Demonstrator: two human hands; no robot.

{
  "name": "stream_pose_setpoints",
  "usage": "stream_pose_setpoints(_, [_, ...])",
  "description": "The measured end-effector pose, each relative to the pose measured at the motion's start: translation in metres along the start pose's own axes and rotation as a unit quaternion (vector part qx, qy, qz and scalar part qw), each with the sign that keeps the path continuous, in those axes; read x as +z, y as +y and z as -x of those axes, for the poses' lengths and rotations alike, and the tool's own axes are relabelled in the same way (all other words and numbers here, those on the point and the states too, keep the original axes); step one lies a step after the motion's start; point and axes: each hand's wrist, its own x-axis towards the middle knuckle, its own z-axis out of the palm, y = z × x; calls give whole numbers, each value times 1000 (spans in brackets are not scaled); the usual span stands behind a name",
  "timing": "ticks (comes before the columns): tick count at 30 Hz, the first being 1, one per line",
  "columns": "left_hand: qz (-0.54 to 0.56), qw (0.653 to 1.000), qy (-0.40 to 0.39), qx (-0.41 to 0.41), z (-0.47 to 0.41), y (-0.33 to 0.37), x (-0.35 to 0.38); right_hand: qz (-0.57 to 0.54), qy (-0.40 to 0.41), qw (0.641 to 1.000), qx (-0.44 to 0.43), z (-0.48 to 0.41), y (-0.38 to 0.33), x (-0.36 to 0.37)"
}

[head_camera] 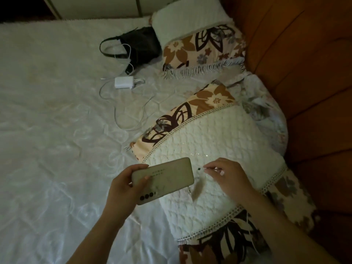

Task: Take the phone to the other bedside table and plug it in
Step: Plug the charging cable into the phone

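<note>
My left hand (124,185) holds a cream-coloured phone (163,180) back side up, camera lenses toward me, above the near pillow. My right hand (226,175) pinches the plug end of a thin white cable (206,169); its small dark tip (199,169) points at the phone's right end, a short gap away. The cable runs back under my right wrist, and its far end is hidden.
A white charger brick (122,82) with a looping white cord (125,115) lies on the white bedspread (47,111). A black handbag (139,46) sits behind it. Two floral pillows (202,48) with white covers lie against the wooden headboard (304,73).
</note>
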Motion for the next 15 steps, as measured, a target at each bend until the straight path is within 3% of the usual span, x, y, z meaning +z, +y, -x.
stream_pose_setpoints(8, [56,991,-116,25,34,10,1,-55,63,993,80,107,-28,-39])
stream_pose_setpoints(15, [69,960,-269,44,84,14,44,-34,161,971,173,225,-26,-57])
